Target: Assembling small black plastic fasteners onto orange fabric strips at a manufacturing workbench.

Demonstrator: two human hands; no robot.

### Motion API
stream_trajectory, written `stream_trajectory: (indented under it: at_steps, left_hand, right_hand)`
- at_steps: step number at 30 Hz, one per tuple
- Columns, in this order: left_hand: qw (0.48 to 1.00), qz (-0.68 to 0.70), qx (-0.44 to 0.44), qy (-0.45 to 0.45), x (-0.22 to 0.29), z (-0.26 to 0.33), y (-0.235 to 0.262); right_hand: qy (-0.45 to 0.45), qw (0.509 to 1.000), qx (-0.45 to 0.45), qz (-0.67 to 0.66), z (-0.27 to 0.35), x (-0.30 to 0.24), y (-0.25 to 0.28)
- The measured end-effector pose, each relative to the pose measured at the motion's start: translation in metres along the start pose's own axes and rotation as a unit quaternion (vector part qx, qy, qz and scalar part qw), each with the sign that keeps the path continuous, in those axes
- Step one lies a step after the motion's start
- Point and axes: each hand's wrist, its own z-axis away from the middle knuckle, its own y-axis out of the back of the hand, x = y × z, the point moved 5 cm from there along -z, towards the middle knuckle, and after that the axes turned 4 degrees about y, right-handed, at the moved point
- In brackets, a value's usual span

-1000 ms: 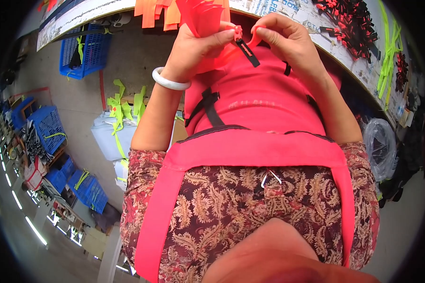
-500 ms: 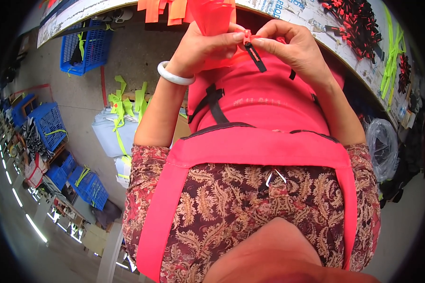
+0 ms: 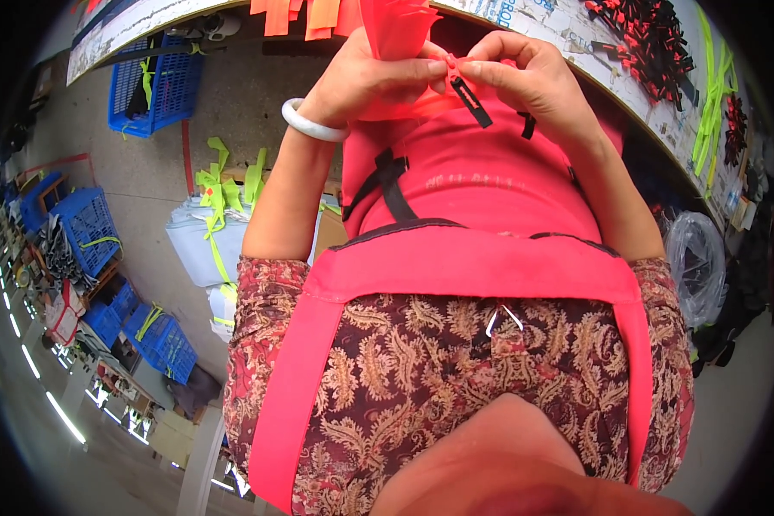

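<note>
My left hand (image 3: 377, 76) is closed, thumb and finger pinching near the top of a small black tab (image 3: 471, 101). A bundle of thin orange-red fabric strips (image 3: 397, 30) fans up from the same hand. Opposite it, my right hand (image 3: 529, 82) pinches a bit of orange strip (image 3: 454, 64), its fingertips almost meeting those of the left. The black tab hangs tilted below the fingertips and has a reddish line along its middle. A second black end (image 3: 526, 125) shows under my right hand. Both hands are above the pink apron (image 3: 490, 185) at the table's edge.
On the table (image 3: 568, 52) to the right lies a heap of black-and-orange tabs (image 3: 641, 52), with yellow-green strips (image 3: 712, 103) beyond. Orange strips (image 3: 305, 15) hang over the table edge. To the left stand a blue crate (image 3: 155, 90) and a pale bundle tied in yellow-green (image 3: 193, 245).
The fingertips have drawn closer together, and the orange piece that stuck up between them is now mostly covered. The black tab has shifted slightly right.
</note>
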Motion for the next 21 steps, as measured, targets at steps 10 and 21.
stream_trajectory:
  at_steps: [10,21]
  left_hand:
    - [0.996,-0.030,-0.063,0.049,-0.003,-0.004,0.000]
    - [0.992,0.034,0.059,-0.110,-0.010,-0.004,-0.004]
  right_hand:
    - [-0.068,0.991,-0.092,-0.067,-0.007,0.013,0.004]
    - [0.134,0.982,0.133,-0.002,-0.002,0.016,-0.001]
